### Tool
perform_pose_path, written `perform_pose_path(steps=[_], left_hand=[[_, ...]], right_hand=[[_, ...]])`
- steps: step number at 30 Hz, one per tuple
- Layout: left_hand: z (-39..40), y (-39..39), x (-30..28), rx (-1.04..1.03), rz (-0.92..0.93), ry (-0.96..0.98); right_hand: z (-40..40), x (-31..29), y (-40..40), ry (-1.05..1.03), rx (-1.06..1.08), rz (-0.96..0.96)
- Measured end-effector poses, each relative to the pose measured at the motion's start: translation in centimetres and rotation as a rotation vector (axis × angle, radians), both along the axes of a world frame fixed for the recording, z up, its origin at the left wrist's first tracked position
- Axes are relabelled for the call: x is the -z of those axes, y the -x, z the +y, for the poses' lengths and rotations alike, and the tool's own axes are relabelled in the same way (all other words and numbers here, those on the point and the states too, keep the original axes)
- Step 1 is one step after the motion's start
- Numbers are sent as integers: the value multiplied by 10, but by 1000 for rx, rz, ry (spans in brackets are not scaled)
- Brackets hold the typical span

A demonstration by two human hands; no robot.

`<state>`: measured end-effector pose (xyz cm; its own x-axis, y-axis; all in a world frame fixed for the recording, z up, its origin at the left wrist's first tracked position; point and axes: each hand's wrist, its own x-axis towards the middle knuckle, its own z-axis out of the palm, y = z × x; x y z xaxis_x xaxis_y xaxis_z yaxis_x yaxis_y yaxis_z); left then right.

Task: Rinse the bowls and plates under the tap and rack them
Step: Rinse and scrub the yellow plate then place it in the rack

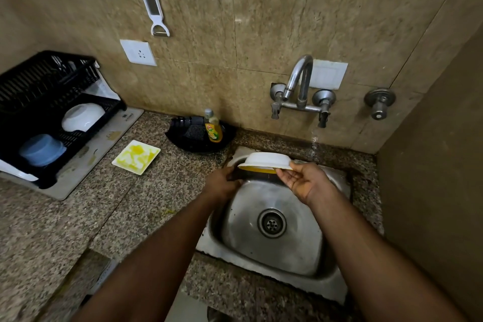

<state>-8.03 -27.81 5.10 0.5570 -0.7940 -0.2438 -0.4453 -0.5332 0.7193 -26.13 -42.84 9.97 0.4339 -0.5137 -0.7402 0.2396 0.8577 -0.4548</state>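
Observation:
A white bowl [265, 159] with yellow residue inside is held upside-down and tilted over the back of the steel sink [295, 256]. My right hand [304, 183] grips its right rim. My left hand [222, 183] holds its left edge; something dark shows by those fingers. The chrome tap [300, 81] sticks out of the wall above, and no water stream shows. On the left, a black dish rack [23, 91] holds a white bowl [82, 117] and a blue bowl [41, 149], both upside-down. A square white plate [136, 155] smeared yellow lies on the counter.
A yellow dish-soap bottle [213, 128] stands in a black corner holder [193, 136] behind the sink. A white peeler [153, 5] hangs on the tiled wall above a socket [138, 52]. A second valve [379, 103] is at right. A wall closes off the right side.

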Motion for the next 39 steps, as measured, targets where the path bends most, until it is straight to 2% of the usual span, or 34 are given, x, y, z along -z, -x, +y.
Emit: perform_pose_path(steps=[14, 23, 30, 35, 39], left_hand=[[1, 0, 1, 24, 125, 91], [3, 2, 1, 33, 94, 88], [18, 14, 22, 11, 111, -46], [26, -8, 9, -21, 88, 34], [41, -42, -22, -135, 89, 116]], right_hand=[[3, -6, 2, 20, 2, -9], [7, -2, 2, 18, 1, -5], [20, 19, 11, -64, -32, 40], [21, 3, 0, -49, -55, 5], [26, -18, -33, 12, -123, -22]])
